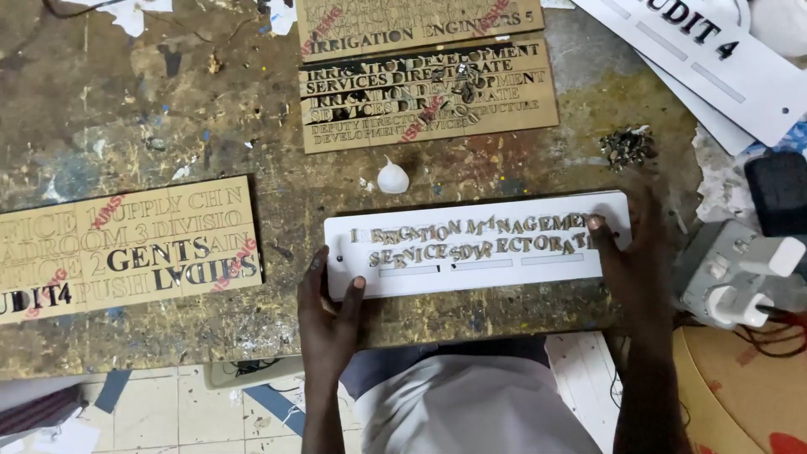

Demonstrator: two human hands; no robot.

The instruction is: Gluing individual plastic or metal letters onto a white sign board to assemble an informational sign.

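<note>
While the white sign plate lies flat near the front edge of the stained workbench, both hands steady it. His left hand rests on its left end, fingers spread, clamping nothing. His right hand presses a fingertip on the small brown cut-out letters at the right end. A white blob of glue sits just behind the plate.

The bench was a worn, paint-spattered wooden top, scarred and stained brown. Below its front edge lay a pale tiled floor, scuffed and littered with paper scraps.
</note>
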